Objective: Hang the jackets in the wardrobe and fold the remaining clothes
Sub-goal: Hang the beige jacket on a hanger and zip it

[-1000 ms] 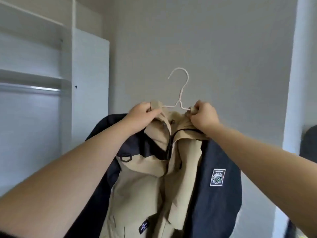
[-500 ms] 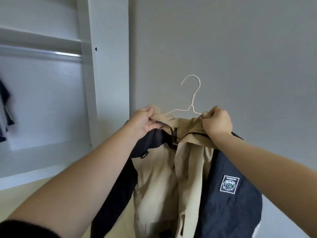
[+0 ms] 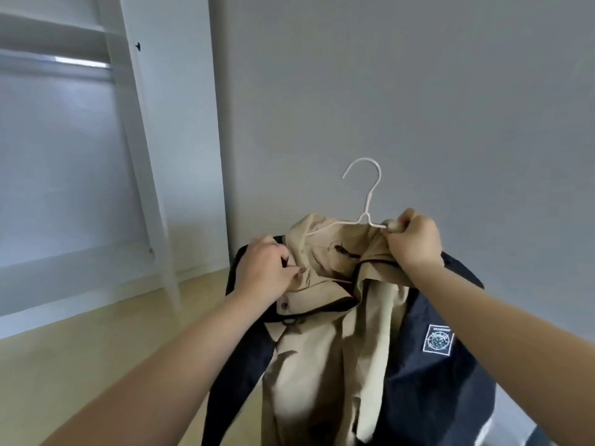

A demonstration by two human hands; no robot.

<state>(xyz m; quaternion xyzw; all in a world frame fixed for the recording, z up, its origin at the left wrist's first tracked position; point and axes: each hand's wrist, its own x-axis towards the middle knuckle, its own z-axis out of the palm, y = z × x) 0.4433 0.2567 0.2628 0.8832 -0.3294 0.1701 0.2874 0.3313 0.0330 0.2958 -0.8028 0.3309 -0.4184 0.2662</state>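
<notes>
The left hand (image 3: 264,272) pinches the jacket (image 3: 322,349) and the right hand (image 3: 413,241) grips it with the hanger (image 3: 367,201), fitting it on; next the hook should go over the rail (image 3: 82,62).

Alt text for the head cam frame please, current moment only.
Two bare hands hold a beige and navy jacket on a white wire hanger: the right hand grips the hanger's end and collar, the left hand holds the other shoulder. An open white wardrobe stands at left.

Jacket (image 3: 322,349) beige with navy sleeves, white square badge (image 3: 438,342); hanger (image 3: 367,201) pale pink; wardrobe (image 3: 141,156) white; wall (image 3: 418,91) grey.
</notes>
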